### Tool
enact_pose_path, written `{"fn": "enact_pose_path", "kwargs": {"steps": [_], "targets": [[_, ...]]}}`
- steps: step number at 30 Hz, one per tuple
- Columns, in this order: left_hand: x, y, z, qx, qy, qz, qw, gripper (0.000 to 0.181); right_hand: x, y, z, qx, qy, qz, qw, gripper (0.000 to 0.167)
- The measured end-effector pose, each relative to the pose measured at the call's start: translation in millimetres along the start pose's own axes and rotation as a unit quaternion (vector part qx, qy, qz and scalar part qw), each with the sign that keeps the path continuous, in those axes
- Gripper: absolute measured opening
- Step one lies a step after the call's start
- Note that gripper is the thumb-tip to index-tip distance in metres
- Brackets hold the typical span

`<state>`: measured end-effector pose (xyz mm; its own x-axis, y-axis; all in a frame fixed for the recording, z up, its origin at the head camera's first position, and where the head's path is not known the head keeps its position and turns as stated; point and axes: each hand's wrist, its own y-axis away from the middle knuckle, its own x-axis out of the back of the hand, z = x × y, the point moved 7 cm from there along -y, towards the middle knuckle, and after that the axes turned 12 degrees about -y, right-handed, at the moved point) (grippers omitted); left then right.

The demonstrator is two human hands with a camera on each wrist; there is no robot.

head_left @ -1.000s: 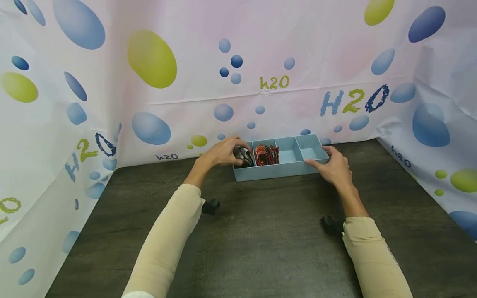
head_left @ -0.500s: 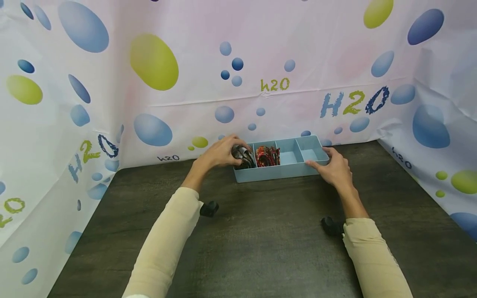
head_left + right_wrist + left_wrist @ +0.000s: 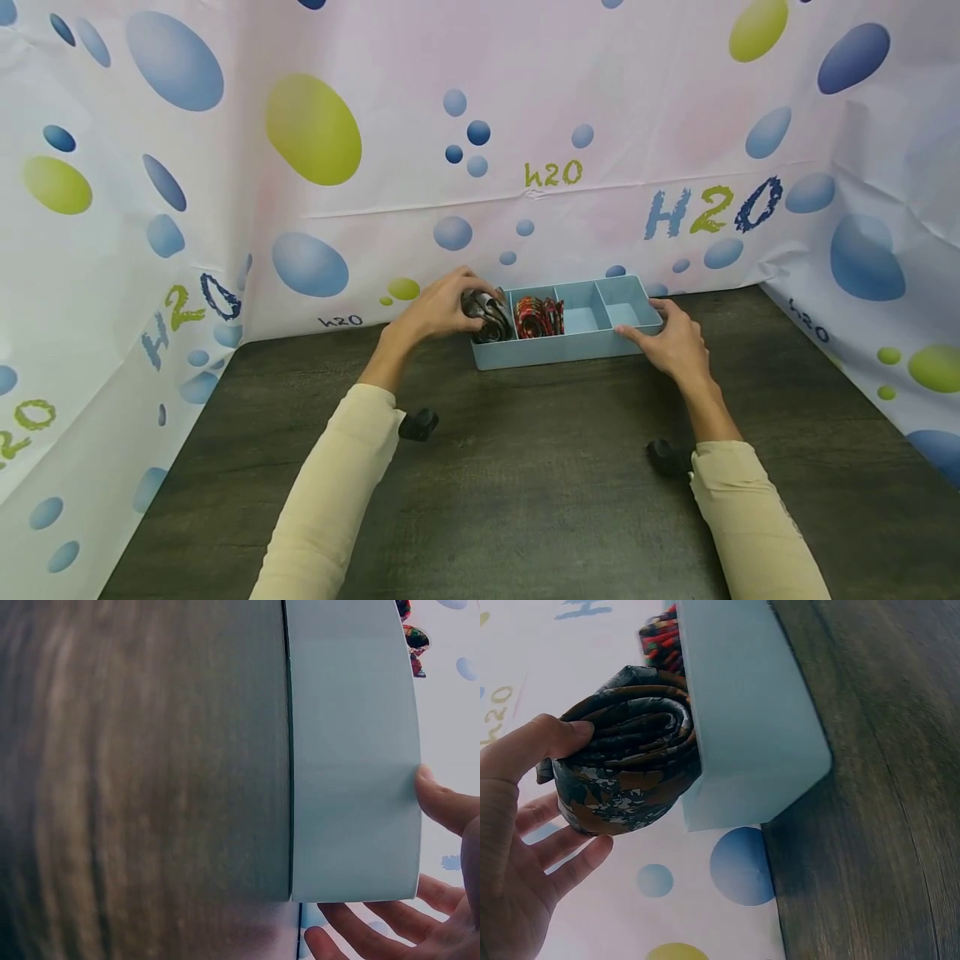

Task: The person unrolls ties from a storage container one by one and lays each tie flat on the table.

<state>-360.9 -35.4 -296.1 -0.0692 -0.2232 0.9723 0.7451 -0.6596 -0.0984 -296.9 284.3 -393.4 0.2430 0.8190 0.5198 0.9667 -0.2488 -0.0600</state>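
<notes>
A light blue organizer box [image 3: 570, 344] with several compartments stands near the back of the table. My left hand [image 3: 442, 307] pinches a dark rolled cloth [image 3: 630, 769] with a brown and white pattern, thumb on top and fingers beneath. This roll sits partly above the box's leftmost compartment, its lower part hidden by the wall in the left wrist view. Beside it, a red patterned rolled cloth [image 3: 536, 317] stands in the second compartment. My right hand [image 3: 675, 337] grips the box's right end, thumb at the front rim and fingers round the end wall.
Two compartments on the right of the box show bare bottoms. The dark wooden table [image 3: 525, 483] stretches in front of it. Behind, a white curtain [image 3: 390, 183] with bubble prints hangs close to the box. Black wrist mounts [image 3: 418, 425] stick out from the sleeves.
My left hand has risen slightly, lifting the dark rolled cloth a little higher out of its compartment. The right hand keeps its hold on the box. The head view has tilted up slightly.
</notes>
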Motion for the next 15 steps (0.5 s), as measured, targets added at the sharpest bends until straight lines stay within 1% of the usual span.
{"fn": "enact_pose_path", "kwargs": {"steps": [6,15], "targets": [[7.3,8.7,0.3,-0.002,0.003,0.027,0.9996,0.036,0,1.0,0,-0.001,-0.001,-0.001,1.0000,0.090],[13.5,19.3,2.0,-0.005,0.003,0.059,0.9982,0.036,0,0.4,0,-0.002,0.001,0.000,1.0000,0.090]]}}
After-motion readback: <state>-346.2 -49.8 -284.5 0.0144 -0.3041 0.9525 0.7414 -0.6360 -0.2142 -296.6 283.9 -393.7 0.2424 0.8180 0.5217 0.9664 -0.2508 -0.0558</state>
